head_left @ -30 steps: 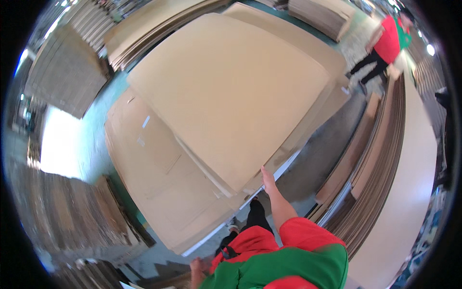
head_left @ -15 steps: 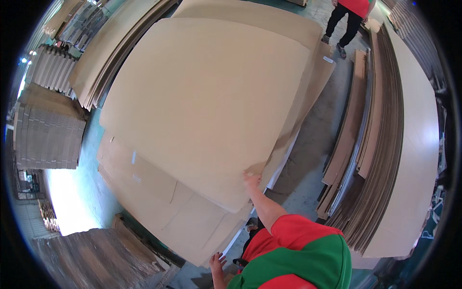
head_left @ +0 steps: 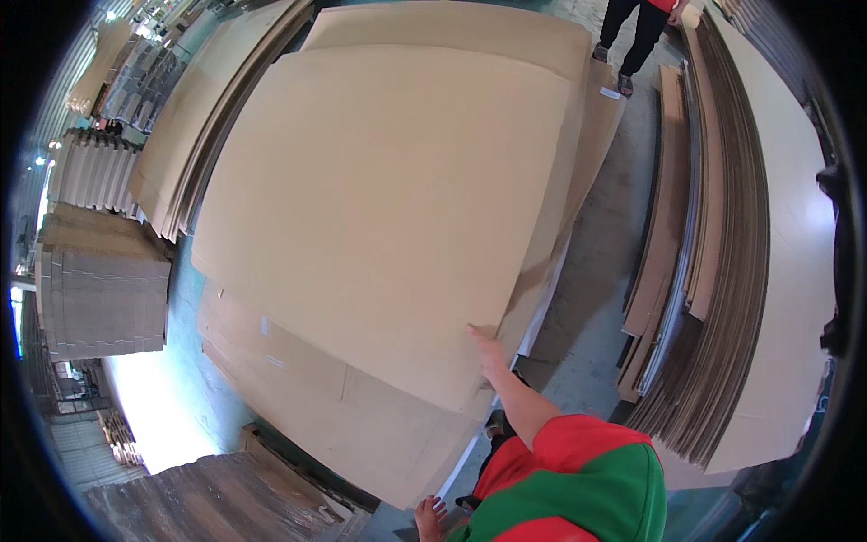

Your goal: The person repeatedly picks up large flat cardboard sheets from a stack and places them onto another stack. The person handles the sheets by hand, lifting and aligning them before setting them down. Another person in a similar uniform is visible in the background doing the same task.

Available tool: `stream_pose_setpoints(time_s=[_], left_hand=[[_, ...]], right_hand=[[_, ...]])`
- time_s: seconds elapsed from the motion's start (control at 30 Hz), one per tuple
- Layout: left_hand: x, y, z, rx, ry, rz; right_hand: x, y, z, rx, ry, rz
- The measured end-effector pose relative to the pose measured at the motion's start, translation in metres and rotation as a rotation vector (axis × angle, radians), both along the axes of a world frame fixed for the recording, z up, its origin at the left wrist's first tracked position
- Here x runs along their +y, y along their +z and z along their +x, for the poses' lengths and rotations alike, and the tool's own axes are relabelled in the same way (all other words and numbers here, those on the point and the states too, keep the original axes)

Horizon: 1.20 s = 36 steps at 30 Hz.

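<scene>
A large tan cardboard sheet (head_left: pixel 379 199) lies flat on top of a stack of sheets. My right hand (head_left: pixel 488 350) rests at its near right edge, fingers stretched out over the surface and holding nothing visible. Under it, a lower cardboard sheet (head_left: pixel 361 415) sticks out toward the near left, with creases and small pale marks. My left hand (head_left: pixel 430 518) is low in the picture, just off the near corner of that lower sheet. Its fingers are apart and nothing shows in them. Another sheet (head_left: pixel 452 32) shows beyond the top sheet's far edge.
Tall stacks of flat board (head_left: pixel 722 271) line the right side across a strip of grey floor. A person (head_left: pixel 632 36) stands at the far right. Bundled cardboard (head_left: pixel 108 303) and a wrapped stack (head_left: pixel 208 492) stand on the left; more sheets (head_left: pixel 212 113) lie at the far left.
The whole view has shifted slightly. My right hand's fingers, bent at the sheet's edge before, are now straighter. My left hand sits lower in the picture. No clear movement of the sheets shows.
</scene>
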State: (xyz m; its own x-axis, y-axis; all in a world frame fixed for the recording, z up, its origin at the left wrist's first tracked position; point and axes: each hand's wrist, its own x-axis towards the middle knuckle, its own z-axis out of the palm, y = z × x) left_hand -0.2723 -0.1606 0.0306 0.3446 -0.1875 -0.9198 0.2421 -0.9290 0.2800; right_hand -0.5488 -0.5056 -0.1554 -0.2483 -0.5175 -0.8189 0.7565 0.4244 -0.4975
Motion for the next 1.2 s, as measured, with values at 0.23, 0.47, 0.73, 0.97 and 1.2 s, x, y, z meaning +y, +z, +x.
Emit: stream_pose_setpoints(time_s=[0.23,0.47,0.73,0.97,1.2], left_hand=[[-0.027,0.021,-0.014,-0.078,0.005,-0.147],[-0.046,0.020,-0.031,-0.087,-0.046,-0.145],[-0.084,0.006,-0.027,-0.037,-0.196,-0.241],[-0.126,-0.024,-0.006,0.092,-0.315,-0.366],[-0.169,-0.049,0.058,0.269,-0.046,-0.586]], right_hand=[[-0.023,0.000,0.032,0.129,0.079,0.221],[-0.016,0.040,0.018,0.055,0.142,0.066],[-0.010,0.067,-0.006,0.368,0.233,0.064],[0.052,0.127,-0.127,0.414,0.303,0.113],[0.179,0.181,-0.209,0.552,0.273,0.167]])
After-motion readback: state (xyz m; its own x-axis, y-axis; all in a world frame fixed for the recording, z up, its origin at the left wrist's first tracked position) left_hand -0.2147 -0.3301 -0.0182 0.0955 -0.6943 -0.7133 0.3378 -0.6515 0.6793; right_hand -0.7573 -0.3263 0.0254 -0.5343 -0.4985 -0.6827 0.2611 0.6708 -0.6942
